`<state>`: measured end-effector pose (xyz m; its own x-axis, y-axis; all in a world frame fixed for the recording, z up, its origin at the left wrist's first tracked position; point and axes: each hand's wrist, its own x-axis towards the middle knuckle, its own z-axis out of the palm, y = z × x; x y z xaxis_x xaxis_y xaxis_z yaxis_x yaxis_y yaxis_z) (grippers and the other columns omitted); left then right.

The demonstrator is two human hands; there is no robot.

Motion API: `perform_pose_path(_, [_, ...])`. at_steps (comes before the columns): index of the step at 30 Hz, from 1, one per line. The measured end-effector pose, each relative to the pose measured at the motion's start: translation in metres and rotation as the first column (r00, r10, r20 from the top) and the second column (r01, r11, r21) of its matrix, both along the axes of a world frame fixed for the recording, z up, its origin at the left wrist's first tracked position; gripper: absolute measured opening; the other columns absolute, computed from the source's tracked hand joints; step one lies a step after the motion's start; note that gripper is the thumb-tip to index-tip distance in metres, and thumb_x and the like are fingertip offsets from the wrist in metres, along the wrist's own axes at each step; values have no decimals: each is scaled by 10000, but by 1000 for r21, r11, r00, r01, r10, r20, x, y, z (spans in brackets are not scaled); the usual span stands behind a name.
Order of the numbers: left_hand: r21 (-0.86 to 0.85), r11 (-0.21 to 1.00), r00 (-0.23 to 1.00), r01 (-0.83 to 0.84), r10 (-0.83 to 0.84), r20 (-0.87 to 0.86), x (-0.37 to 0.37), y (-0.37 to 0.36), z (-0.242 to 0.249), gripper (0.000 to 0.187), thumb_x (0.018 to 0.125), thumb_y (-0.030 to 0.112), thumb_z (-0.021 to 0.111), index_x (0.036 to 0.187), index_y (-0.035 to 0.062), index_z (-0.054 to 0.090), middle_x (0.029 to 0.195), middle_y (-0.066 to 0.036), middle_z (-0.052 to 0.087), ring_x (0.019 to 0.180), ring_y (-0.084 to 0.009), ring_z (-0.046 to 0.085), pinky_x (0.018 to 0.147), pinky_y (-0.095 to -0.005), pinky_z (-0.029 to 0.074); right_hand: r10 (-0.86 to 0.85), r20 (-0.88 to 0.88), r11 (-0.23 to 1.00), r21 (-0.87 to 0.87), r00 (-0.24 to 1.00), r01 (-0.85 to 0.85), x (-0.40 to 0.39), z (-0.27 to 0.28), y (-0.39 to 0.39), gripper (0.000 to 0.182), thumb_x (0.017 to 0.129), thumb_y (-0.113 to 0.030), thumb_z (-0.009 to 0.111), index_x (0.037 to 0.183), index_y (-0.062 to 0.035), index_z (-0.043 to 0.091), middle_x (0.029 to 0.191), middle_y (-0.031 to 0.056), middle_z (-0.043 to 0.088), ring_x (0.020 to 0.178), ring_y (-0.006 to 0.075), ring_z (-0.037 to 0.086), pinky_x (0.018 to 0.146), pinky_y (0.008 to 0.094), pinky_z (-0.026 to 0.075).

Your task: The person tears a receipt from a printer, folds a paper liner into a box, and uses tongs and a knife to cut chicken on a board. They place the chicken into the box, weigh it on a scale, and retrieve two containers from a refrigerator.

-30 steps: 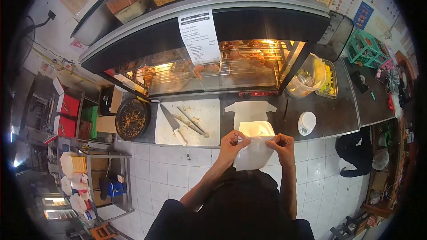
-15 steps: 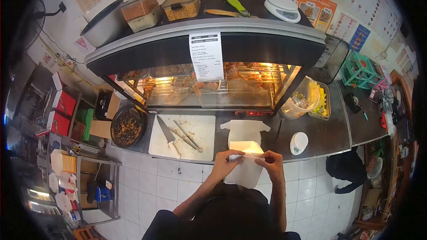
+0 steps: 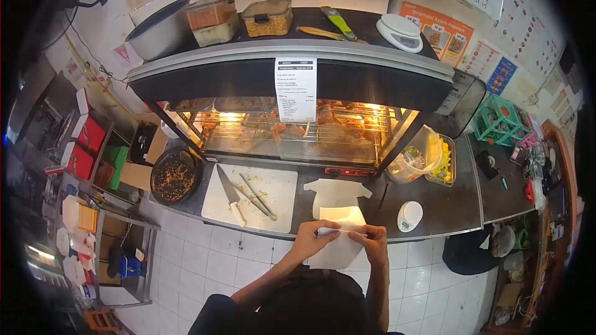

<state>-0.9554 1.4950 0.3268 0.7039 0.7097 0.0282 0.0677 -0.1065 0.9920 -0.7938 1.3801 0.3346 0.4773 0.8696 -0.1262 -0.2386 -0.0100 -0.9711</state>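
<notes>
A white paper takeaway box (image 3: 336,259) is held at the counter's front edge, its lid flap spread out away from me. My left hand (image 3: 313,239) pinches the box's near rim from the left. Gripping the same rim from the right is my right hand (image 3: 373,243), its fingers close to the left ones. Left of the box, a white cutting board (image 3: 279,181) carries a knife (image 3: 228,187), metal tongs (image 3: 256,197) and crumbs. A small white scale (image 3: 410,216) stands on the counter to the right.
Behind the counter stands a lit warming cabinet (image 3: 205,68) with fried food and a hanging receipt (image 3: 296,90). A black pan (image 3: 176,177) of crumbs sits left; a tub (image 3: 406,164) is at right. Another person (image 3: 469,253) bends low at right.
My fingertips have come closer together along the box's near rim. The view has shifted and tilted slightly. The other person's dark-clothed body has changed position at the right.
</notes>
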Motion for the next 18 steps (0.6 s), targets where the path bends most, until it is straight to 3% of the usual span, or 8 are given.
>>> perform_pose_path(6, [8, 1000, 1000, 25, -25, 3, 3, 8, 6, 187, 825, 81, 717, 1002, 20, 715, 925, -103, 725, 850, -145, 679, 774, -273, 525, 14, 78, 1000, -3, 997, -14, 5, -2, 1, 100, 774, -53, 751, 840, 19, 728, 740, 69, 702, 639, 99, 631, 615, 240, 494])
perform_pose_path(13, [39, 999, 999, 23, -24, 26, 1, 14, 10, 164, 825, 88, 720, 973, 19, 722, 927, -111, 726, 850, -146, 683, 781, -270, 527, 29, 42, 999, 12, 999, -30, 7, 8, 7, 108, 768, -65, 761, 796, 26, 710, 716, 67, 690, 627, 97, 625, 578, 218, 477])
perform_pose_path(16, [-8, 1000, 997, 20, -19, 79, 2, 19, 9, 164, 817, 98, 732, 962, 22, 726, 911, -105, 728, 827, -128, 676, 752, -259, 523, 61, 74, 998, -14, 995, -60, 12, 11, 10, 151, 770, -54, 757, 900, 18, 733, 777, 64, 703, 684, 95, 625, 631, 232, 492])
perform_pose_path(18, [50, 999, 999, 10, -13, 46, 3, 25, 14, 162, 806, 69, 739, 959, 19, 729, 906, -96, 729, 822, -113, 665, 731, -249, 517, 49, 231, 998, -49, 972, -38, 15, 9, 13, 138, 762, -65, 768, 864, 21, 731, 746, 42, 687, 677, 91, 620, 616, 226, 490])
